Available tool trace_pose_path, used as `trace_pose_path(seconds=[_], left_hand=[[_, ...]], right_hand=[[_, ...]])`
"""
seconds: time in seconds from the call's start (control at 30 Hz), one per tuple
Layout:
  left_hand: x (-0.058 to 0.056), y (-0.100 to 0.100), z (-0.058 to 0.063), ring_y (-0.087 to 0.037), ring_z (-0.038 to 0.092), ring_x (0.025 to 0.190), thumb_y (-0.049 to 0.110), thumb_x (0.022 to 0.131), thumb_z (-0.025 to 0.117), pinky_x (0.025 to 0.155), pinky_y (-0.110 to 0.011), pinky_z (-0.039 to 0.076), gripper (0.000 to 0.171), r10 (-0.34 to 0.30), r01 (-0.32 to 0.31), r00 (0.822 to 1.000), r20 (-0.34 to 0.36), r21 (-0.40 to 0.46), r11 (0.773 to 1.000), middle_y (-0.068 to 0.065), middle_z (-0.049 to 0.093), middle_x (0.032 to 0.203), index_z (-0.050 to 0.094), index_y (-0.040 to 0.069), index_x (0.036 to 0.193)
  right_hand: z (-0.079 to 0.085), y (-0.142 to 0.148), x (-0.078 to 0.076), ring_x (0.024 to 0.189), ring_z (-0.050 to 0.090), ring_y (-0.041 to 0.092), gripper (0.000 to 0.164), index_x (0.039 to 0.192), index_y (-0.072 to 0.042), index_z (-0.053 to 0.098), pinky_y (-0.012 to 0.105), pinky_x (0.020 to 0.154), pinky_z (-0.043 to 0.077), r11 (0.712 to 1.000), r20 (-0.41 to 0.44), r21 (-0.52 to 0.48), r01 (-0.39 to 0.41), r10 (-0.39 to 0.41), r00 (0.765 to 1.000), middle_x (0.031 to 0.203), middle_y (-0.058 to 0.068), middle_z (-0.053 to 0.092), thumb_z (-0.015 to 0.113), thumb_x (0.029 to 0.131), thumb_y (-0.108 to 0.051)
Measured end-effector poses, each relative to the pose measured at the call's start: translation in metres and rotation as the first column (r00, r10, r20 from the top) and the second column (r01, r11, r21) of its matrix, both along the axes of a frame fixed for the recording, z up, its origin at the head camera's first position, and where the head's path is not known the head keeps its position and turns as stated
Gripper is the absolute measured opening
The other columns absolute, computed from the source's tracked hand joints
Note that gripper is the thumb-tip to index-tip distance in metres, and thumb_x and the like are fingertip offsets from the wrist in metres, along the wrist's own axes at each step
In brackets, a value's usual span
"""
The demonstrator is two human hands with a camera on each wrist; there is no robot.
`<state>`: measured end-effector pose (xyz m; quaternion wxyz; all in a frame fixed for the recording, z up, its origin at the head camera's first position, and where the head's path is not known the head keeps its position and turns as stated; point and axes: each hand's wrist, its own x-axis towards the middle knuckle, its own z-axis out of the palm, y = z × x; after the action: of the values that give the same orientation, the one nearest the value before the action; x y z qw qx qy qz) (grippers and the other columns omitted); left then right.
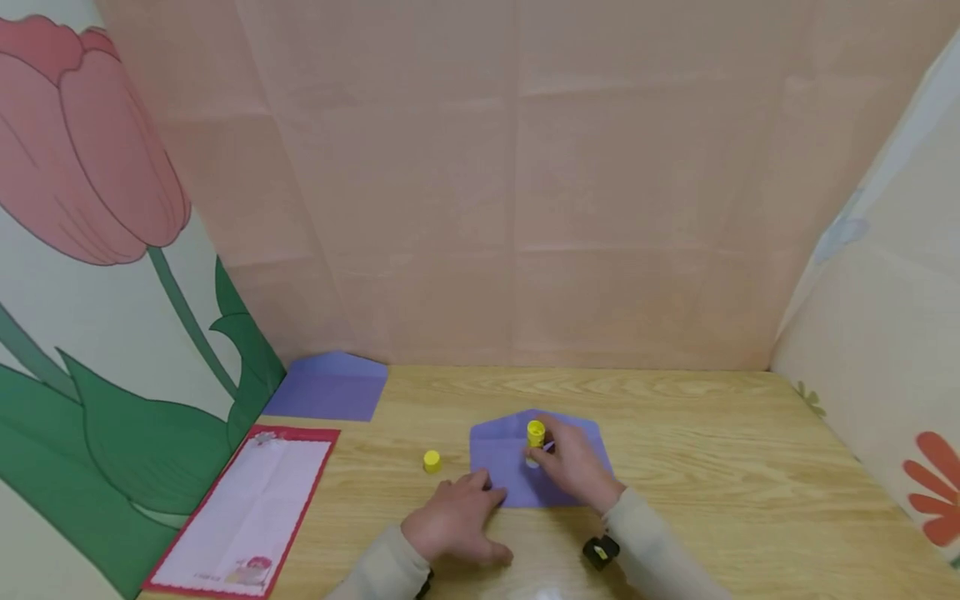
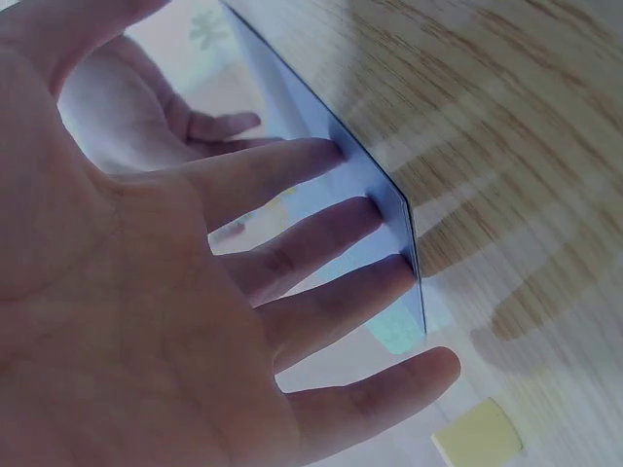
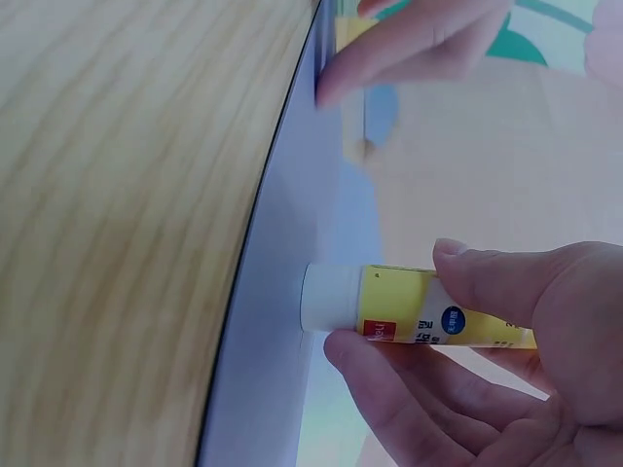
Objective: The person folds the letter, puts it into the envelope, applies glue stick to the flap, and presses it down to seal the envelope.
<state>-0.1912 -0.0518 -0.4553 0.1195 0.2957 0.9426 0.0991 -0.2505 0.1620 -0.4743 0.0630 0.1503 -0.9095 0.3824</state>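
Facing a broad pinkish-tan backdrop, creased in a grid, with a tulip-printed panel on the left and a pale flowered panel on the right. Working at a light wood-grain table across the lower part of the head view. Noting at the table's left side a red-bordered white sheet, with a small pink picture near its lower right corner. Seeing directly ahead a purple envelope, lying flat on the table with its flap unfolded toward the backdrop, and at the table's far left corner a second envelope, also purple and flap outward, well apart from the first. Resting the left hand at the near left part of the purple envelope with straight, spread fingers, grasping nothing; touching it with three fingertips in the left wrist view. Pinching a yellow glue stick in the right hand, between thumb and fingers. Holding it upright over the envelope's middle, white end down and touching the paper. Wearing a black wrist device at the right sleeve. Spotting, smallest, a yellow cap on the table, just left of the purple envelope and apart from it.
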Motion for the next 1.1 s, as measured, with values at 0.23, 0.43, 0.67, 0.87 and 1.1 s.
trace_pose_path(seconds=[0.23, 0.43, 0.67, 0.87, 1.1], left_hand=[[-0.002, -0.003, 0.0, -0.01, 0.048, 0.106, 0.06, 0.08, 0.073, 0.088, -0.037, 0.045, 0.076, 0.025, -0.027, 0.997, 0.072, 0.032, 0.999, 0.006, 0.05, 0.117, 0.058, 0.02, 0.142], [-0.001, -0.004, -0.001, -0.011, 0.047, 0.112, 0.06, 0.081, 0.073, 0.092, -0.039, 0.045, 0.075, 0.033, -0.035, 0.996, 0.078, 0.032, 0.999, 0.005, 0.05, 0.121, 0.057, 0.02, 0.143], [0.0, -0.005, -0.003, -0.011, 0.047, 0.113, 0.059, 0.081, 0.073, 0.093, -0.038, 0.044, 0.076, 0.023, -0.025, 0.998, 0.058, 0.032, 0.999, 0.005, 0.05, 0.122, 0.056, 0.02, 0.143], [0.0, -0.005, -0.003, -0.012, 0.047, 0.114, 0.059, 0.081, 0.073, 0.093, -0.038, 0.043, 0.076, 0.025, -0.026, 0.999, 0.039, 0.036, 0.999, 0.005, 0.05, 0.123, 0.056, 0.02, 0.143], [-0.004, -0.005, -0.005, -0.012, 0.048, 0.109, 0.058, 0.083, 0.071, 0.091, -0.036, 0.043, 0.072, 0.033, -0.036, 0.998, 0.054, 0.059, 0.998, 0.006, 0.05, 0.118, 0.057, 0.019, 0.142]], right_hand=[[-0.001, 0.026, 0.002, 0.075, 0.066, 0.013, 0.023, 0.103, -0.008, 0.065, 0.029, 0.067, 0.055, 0.996, -0.057, 0.051, 0.077, -0.074, 0.996, 0.08, -0.001, 0.069, 0.08, 0.085, -0.012], [-0.002, 0.045, 0.002, 0.074, 0.067, 0.014, 0.024, 0.104, -0.007, 0.064, 0.03, 0.066, 0.056, 0.991, -0.065, 0.082, 0.11, -0.105, 0.992, 0.082, 0.002, 0.069, 0.079, 0.086, -0.013], [-0.004, 0.066, 0.001, 0.077, 0.07, 0.02, 0.029, 0.108, -0.002, 0.063, 0.034, 0.066, 0.057, 0.984, -0.062, 0.099, 0.151, -0.146, 0.987, 0.085, 0.008, 0.071, 0.079, 0.086, -0.013], [-0.003, 0.08, -0.002, 0.077, 0.071, 0.026, 0.032, 0.11, 0.001, 0.062, 0.036, 0.063, 0.057, 0.977, -0.06, 0.09, 0.191, -0.186, 0.981, 0.089, 0.016, 0.073, 0.078, 0.086, -0.011], [0.003, 0.088, 0.0, 0.076, 0.071, 0.028, 0.032, 0.11, 0.003, 0.062, 0.037, 0.062, 0.057, 0.971, -0.07, 0.099, 0.22, -0.214, 0.974, 0.089, 0.02, 0.072, 0.077, 0.086, -0.012]])
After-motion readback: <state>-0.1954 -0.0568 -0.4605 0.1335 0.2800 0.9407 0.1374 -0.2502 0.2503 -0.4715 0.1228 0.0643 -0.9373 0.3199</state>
